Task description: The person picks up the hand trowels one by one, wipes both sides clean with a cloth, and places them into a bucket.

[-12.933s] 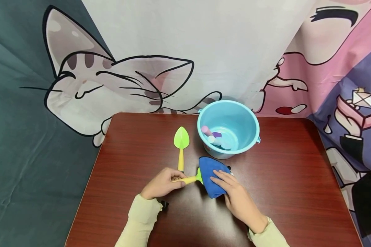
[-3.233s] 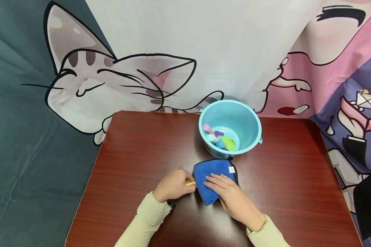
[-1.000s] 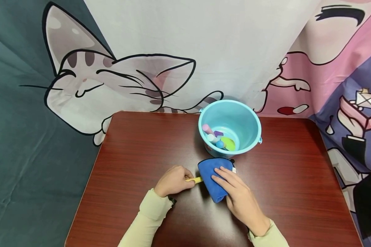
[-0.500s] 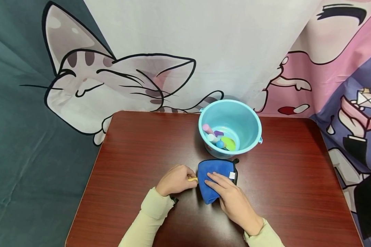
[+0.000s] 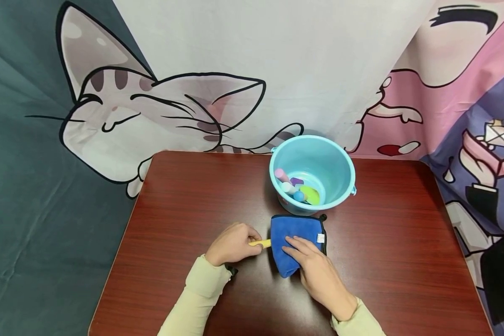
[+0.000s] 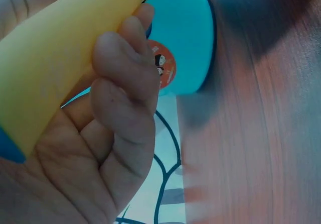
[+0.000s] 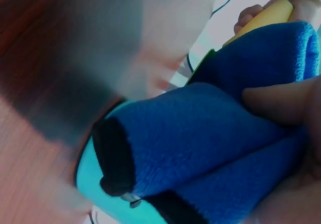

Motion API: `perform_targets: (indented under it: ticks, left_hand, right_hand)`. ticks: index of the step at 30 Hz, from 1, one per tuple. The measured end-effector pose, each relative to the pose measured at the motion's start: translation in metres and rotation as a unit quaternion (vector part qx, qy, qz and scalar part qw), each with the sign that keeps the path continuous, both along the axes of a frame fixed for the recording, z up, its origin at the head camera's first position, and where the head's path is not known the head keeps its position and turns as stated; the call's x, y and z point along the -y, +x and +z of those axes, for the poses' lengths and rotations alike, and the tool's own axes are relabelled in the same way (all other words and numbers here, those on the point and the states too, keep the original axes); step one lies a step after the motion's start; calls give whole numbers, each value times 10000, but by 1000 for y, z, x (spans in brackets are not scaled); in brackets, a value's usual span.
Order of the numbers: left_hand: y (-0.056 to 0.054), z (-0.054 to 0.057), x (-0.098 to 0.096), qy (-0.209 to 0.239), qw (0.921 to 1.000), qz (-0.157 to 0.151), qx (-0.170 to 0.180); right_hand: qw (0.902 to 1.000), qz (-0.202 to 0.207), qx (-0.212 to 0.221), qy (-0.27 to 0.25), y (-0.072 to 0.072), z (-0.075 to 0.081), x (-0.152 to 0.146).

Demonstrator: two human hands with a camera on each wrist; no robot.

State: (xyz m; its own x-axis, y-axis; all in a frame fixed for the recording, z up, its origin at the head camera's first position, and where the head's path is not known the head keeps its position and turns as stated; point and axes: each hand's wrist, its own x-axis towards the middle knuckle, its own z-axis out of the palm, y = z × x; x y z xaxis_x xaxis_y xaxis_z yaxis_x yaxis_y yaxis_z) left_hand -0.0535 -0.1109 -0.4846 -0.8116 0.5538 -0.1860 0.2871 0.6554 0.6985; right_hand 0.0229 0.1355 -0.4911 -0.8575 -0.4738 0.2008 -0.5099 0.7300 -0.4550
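Note:
My left hand (image 5: 234, 242) pinches the yellow handle (image 5: 261, 243) of a toy shovel between thumb and fingers. In the left wrist view the handle (image 6: 65, 58) lies across the palm, with a blue tip at its end. A blue cloth (image 5: 291, 227) with black edging and a white tag is folded over the shovel's head, hiding nearly all of it. Only a thin green edge (image 7: 203, 66) shows in the right wrist view. My right hand (image 5: 325, 280) grips the cloth around the head, fingers on top and thumb on the other side.
A light blue bucket (image 5: 340, 170) stands just beyond the cloth at the back of the brown table (image 5: 185, 196). Inside lie a pink piece (image 5: 282, 175), a purple piece (image 5: 296, 181), a blue round end (image 5: 299, 196) and a green piece (image 5: 310, 195).
The cloth has slid to and fro over the shovel; more handle shows than half a second ago. The green shovel that lay on the table earliest is gone, and a green piece is in the bucket.

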Motion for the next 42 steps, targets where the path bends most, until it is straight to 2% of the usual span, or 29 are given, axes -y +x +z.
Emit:
perform_targets:
  ticks: [13,24,29,38,42]
  left_hand:
    - [3,-3,10,-77,9999,82,-50]
    - [3,-2,25,19,9992,393,48]
    - [2,-2,30,52,9988,481,-51]
    - [6,-1,30,402,9970,645,160]
    - [7,-2,28,512,9967,623,75]
  right_hand:
    - [9975,-597,-362,60,-1,-2,-15]
    - [9899,-1218,-622,-374,-3,5,-41]
    - [9864,-1463,-593,-457,-4,10,-54]
    - [9828,-1651,-642,-519,-2,13,-66]
    - [9814,-1674,-702,-629,-2,12,-65]
